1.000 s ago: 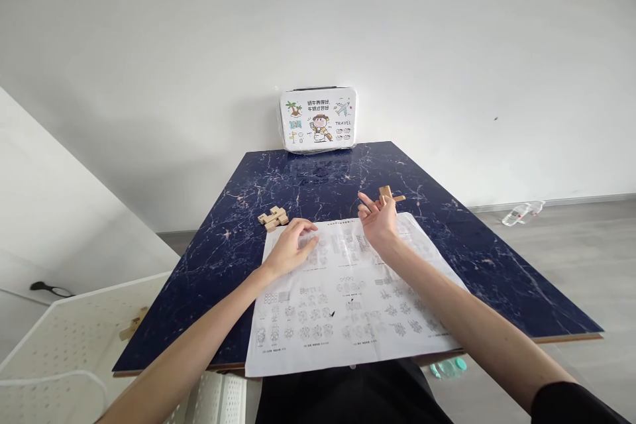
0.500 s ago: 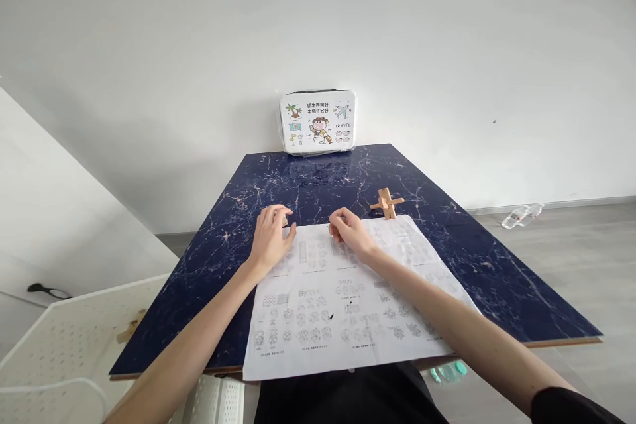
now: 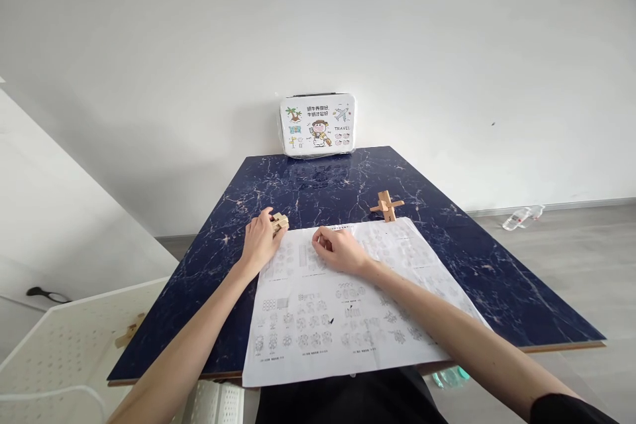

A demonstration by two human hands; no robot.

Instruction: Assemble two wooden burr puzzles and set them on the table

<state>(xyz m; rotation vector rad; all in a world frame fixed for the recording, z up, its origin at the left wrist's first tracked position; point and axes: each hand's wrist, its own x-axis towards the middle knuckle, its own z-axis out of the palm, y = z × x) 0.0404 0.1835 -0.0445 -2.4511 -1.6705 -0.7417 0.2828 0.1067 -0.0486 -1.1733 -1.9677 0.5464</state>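
Note:
My left hand point(image 3: 261, 242) is closed around a small pale wooden puzzle piece point(image 3: 279, 222) at the top left corner of a printed paper sheet point(image 3: 348, 305). The sheet lies on the dark blue marbled table point(image 3: 447, 238). My right hand point(image 3: 338, 248) rests on the sheet's upper middle with its fingers curled; nothing shows inside them. A wooden cross-shaped puzzle point(image 3: 386, 205) stands on the table just beyond the sheet's top right, apart from both hands.
A white case with cartoon travel pictures point(image 3: 318, 124) leans against the wall at the table's far edge. A white perforated cart point(image 3: 64, 344) stands at lower left, with a wooden piece point(image 3: 129, 331) on it. A plastic bottle point(image 3: 521, 214) lies on the floor at right.
My right hand let go of the cross puzzle, now standing on the table, and came left onto the sheet. My left hand moved up off the sheet and closed on the wooden piece.

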